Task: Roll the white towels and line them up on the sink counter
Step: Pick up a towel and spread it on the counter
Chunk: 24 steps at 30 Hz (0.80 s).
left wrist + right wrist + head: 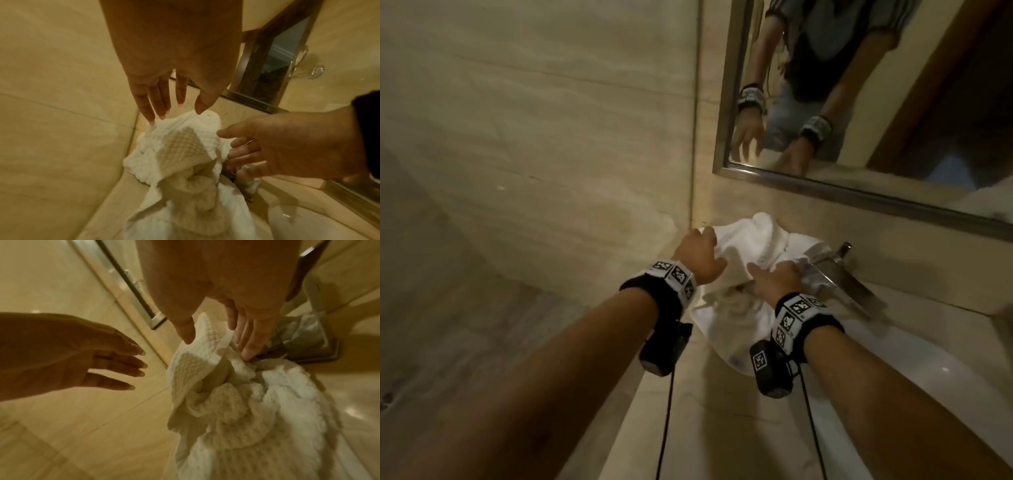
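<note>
A crumpled white towel [739, 240] with a waffle weave lies heaped in the counter corner against the wall, and part of it hangs over the sink rim. My left hand [709, 246] hovers at its far left edge; in the left wrist view its straight fingertips [162, 116] just touch the top of the towel [185, 146]. My right hand [767, 270] reaches into the heap beside the faucet. In the right wrist view a raised fold of the towel [205, 366] stands between its thumb and straight fingers [246, 350], which are spread and not closed on it.
A chrome faucet [835, 270] stands just right of the towel, with the white sink basin [893, 359] below it. A framed mirror [859, 102] hangs above the counter [688, 428]. The beige tiled wall [534, 137] closes off the left side.
</note>
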Motion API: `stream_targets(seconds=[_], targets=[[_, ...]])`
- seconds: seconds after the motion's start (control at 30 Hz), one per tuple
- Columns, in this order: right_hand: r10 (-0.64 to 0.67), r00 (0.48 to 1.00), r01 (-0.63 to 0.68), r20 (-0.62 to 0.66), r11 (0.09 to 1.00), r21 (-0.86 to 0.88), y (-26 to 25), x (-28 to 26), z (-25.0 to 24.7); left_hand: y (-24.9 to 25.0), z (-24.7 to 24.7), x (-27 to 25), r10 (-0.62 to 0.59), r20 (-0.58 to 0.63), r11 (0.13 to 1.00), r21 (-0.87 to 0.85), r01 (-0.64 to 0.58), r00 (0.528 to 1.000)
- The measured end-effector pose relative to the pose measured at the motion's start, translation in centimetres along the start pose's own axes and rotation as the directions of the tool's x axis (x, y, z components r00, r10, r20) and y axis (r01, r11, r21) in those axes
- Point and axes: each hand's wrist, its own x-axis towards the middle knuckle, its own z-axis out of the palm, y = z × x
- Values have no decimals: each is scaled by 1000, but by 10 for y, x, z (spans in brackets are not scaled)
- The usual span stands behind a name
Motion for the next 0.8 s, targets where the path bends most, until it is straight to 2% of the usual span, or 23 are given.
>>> stream_targets(seconds=[0.17,0.27,0.33,0.4,0.5,0.57,0.6,0.67,0.73,0.8], targets=[[84,995,-74,-46,977,200,-8,18,13,-2,25,32,-80,-30,991,-109,76,996],[122,990,-103,-66,965,241,-8,32,27,-11,32,49,-120,-55,991,-59,117,991],[85,992,-64,-90,974,216,-8,31,27,-16,36,56,-111,4,993,-45,111,994],[56,996,-36,-75,969,245,-2,33,27,-19,40,57,-105,93,985,-125,116,990],[43,998,-49,39,984,169,12,22,25,-19,42,54,-141,154,978,-130,162,978],[30,991,-38,133,998,58,26,12,22,-15,40,46,-174,220,983,-23,184,960],[11,987,-17,161,999,34,31,3,20,-14,38,41,-193,224,981,71,181,955],[-35,965,46,261,998,-37,44,-15,16,-10,37,27,-233,131,955,215,202,964],[-73,922,133,380,982,-135,54,-35,9,-7,40,9,-314,81,943,142,301,946],[-62,898,130,435,983,-129,63,-59,-2,-3,46,-9,-373,188,924,-19,383,909]])
